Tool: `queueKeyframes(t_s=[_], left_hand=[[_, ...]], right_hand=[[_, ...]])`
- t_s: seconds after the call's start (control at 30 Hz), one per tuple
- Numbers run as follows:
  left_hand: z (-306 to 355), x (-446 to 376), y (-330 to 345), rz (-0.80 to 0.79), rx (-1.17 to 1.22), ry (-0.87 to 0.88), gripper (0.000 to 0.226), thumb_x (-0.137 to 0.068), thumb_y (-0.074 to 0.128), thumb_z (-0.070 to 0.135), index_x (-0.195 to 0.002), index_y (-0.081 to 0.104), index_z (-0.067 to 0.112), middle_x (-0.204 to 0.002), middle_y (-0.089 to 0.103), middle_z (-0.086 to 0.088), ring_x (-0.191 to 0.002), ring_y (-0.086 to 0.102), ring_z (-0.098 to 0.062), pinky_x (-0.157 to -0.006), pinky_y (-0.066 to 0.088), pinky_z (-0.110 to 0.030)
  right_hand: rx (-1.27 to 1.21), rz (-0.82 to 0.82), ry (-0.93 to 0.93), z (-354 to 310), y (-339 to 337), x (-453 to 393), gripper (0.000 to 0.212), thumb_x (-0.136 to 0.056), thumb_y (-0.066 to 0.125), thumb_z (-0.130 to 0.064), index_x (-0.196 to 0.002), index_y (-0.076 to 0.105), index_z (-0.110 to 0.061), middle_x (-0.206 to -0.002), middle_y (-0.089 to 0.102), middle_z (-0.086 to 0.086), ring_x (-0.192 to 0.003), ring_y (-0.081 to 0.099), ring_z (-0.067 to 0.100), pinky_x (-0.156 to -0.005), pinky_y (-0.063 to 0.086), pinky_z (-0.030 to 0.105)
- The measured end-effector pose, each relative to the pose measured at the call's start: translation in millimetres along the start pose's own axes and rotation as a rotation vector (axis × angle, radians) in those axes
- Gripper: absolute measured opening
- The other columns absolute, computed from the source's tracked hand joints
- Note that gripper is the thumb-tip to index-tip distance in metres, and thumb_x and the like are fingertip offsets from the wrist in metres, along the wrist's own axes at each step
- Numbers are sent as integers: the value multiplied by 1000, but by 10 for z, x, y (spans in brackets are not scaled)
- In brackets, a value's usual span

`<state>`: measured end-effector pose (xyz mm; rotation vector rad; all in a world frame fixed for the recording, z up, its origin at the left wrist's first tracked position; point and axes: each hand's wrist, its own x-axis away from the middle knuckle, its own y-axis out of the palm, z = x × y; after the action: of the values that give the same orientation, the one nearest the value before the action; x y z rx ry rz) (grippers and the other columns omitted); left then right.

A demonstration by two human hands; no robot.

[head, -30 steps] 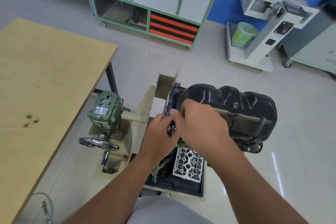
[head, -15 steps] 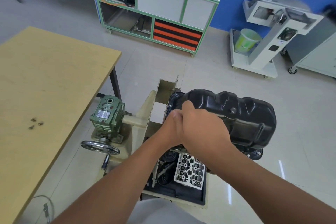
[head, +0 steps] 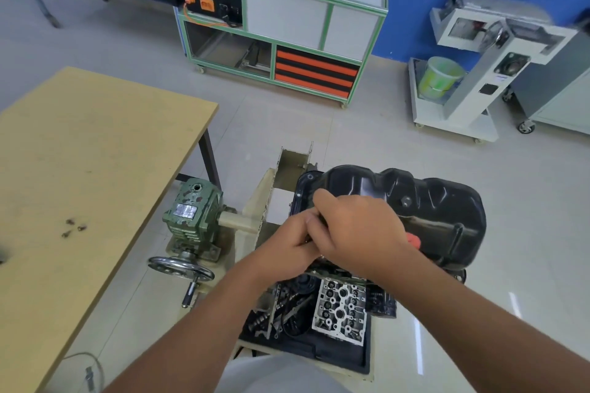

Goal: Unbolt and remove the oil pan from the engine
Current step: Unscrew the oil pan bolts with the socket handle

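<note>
Looking down at the whole setup, the biggest thing is the wooden bench [head: 95,169] on the left, with a few loose bolts [head: 72,228] lying on it, probably ones already pulled. Next to it is the engine stand [head: 255,201] with its green gearbox [head: 191,210] and handwheel [head: 180,267].

The black oil pan [head: 415,201] sits on top of the upside-down engine [head: 338,306], flange apparently seated and nothing lifted yet, so I'd say we're mid-unbolting.

Both hands are bunched together at the pan's near-left flange. The right hand [head: 360,233] is curled over something, and a bit of red handle [head: 413,239] pokes out past it, so it looks like a ratchet or driver in its grip. The left hand [head: 293,242] is tucked against it with fingers curled in, likely steadying the tool head or pinching a bolt, but what it actually holds is hidden.

Next move, my guess: back this bolt out, drop it with the others, then work round the remaining flange bolts. Support the pan when the last ones go, and expect sealant to make it stick.
</note>
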<state>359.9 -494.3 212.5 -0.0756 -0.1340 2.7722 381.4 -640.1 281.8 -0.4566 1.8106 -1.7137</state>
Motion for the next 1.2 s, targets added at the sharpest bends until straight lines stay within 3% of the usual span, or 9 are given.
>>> queueKeyframes(t_s=[0.13, 0.3, 0.4, 0.53, 0.63, 0.73, 0.83, 1.03, 1.2], left_hand=[[-36, -9, -22, -3, -83, 47, 34, -86, 47, -11, -101, 63, 15, -89, 69, -7, -84, 65, -30, -74, 56, -52], [-103, 22, -66, 163, -8, -15, 26, -97, 67, 8, -104, 69, 33, -98, 74, 10, -98, 70, -13, -85, 56, -28], [-97, 6, -135, 197, -21, -41, 28, -98, 69, 15, -101, 68, 43, -98, 74, 14, -97, 70, -8, -85, 53, -23], [45, -15, -113, 140, 15, 20, 26, -99, 65, 30, -120, 60, 45, -100, 68, 8, -100, 65, -20, -95, 54, -44], [97, -40, -163, 85, -17, -2, 26, -103, 52, 32, -128, 58, 38, -101, 67, 8, -103, 64, -16, -100, 51, -47], [121, -17, -116, 92, -115, 2, 28, -103, 52, 20, -124, 61, 36, -108, 68, 15, -108, 65, -12, -99, 52, -37], [130, 41, -12, 192, -116, 47, 28, -103, 52, 14, -126, 60, 27, -110, 67, 23, -110, 65, -8, -96, 50, -25], [34, 173, 24, 379, -139, 62, 30, -102, 59, 24, -132, 58, 24, -119, 70, 16, -114, 68, -10, -96, 56, -32], [38, 121, -77, 322, -229, 64, 35, -98, 63, 15, -129, 56, 27, -108, 71, 12, -101, 69, -12, -88, 58, -35]], right_hand=[[-227, -54, 172, -92, -34, 118, 20, -93, 48, -50, -91, 36, -33, -63, 49, -11, -56, 53, 9, -50, 49, 32], [-878, -120, 334, -16, -64, 548, 43, -91, 71, -36, -124, 52, -55, -81, 65, -12, -63, 60, 5, -56, 49, 20], [-1044, 22, 347, 122, -70, 733, 35, -90, 77, -24, -114, 67, -48, -89, 70, -9, -71, 65, 8, -61, 52, 17], [-1320, 442, 626, 44, 78, 781, 37, -70, 90, -8, -95, 78, -32, -88, 76, 2, -76, 73, 12, -65, 59, 20], [-1715, 709, 933, -382, 296, 675, 29, -73, 81, -34, -97, 78, -19, -97, 76, 14, -91, 73, 27, -80, 61, 32], [-2052, 840, 1129, -710, 313, 451, 73, -85, 55, -64, -117, 68, 1, -114, 74, 21, -113, 71, 31, -98, 52, 40], [-2075, 941, 1215, -722, 277, 213, 79, -86, 46, -67, -114, 66, 4, -110, 77, 18, -109, 74, 27, -98, 51, 37], [-1794, 612, 1193, -343, 154, -193, 69, -107, 38, -54, -60, 75, -21, -81, 77, 11, -83, 74, 22, -81, 53, 35], [-2160, 163, 955, 40, 91, -350, 49, -101, 54, -54, -72, 65, -15, -70, 69, 13, -80, 73, 33, -80, 59, 41]])
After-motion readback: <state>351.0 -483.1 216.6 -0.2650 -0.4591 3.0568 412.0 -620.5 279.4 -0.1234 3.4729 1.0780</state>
